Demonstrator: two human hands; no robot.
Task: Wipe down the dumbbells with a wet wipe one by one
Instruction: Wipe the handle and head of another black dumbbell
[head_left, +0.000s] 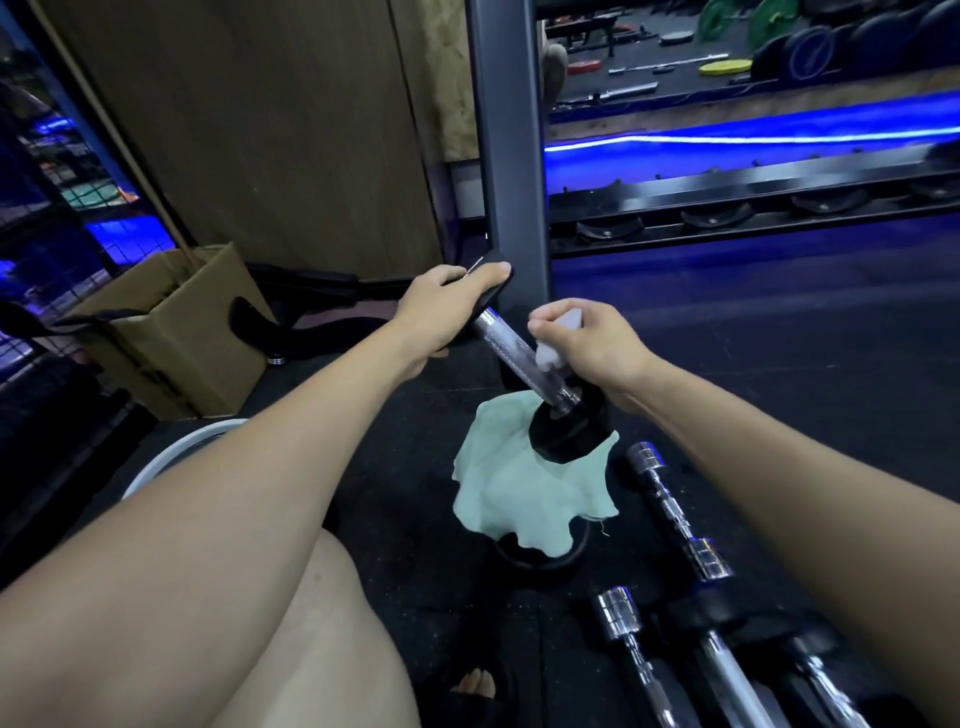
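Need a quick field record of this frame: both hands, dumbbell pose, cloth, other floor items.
left hand: grips the upper black head of the dumbbell
right hand: pinches the wet wipe against the chrome handle
dumbbell pose: tilted, lower head resting on the green cloth
floor right: chrome dumbbells
floor left: cardboard box

single head-worn wide-angle view, looks forward and down from above the person's arms, close on both hands (519, 322) at frame centre, floor (779, 332) below, rack upright (511, 156) straight ahead, edges bowed
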